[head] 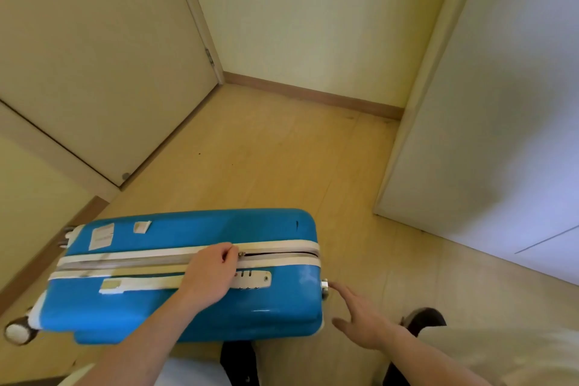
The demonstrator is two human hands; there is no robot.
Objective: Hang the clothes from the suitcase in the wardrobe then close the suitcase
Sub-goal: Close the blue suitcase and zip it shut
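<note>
Blurred, unreadable stickers (pixel 101 236) on blue suitcase (pixel 188 307)

The suitcase (pixel 188 273) is showing a bright blue shell, with a cream and grey zipper band (pixel 125 260) running along it, a white side handle (pixel 141 284), and pale stickers (pixel 101 236) lying on the blue. A wheel (pixel 19 331) at its corner is showing white against black. The floor (pixel 282 160) is glowing pale yellow wood with a brown baseboard (pixel 313 94), while the door (pixel 94 56) and walls (pixel 313 16) are reading cream and the wardrobe panel (pixel 501 119) is looking whitish with a bluish cast.
</note>
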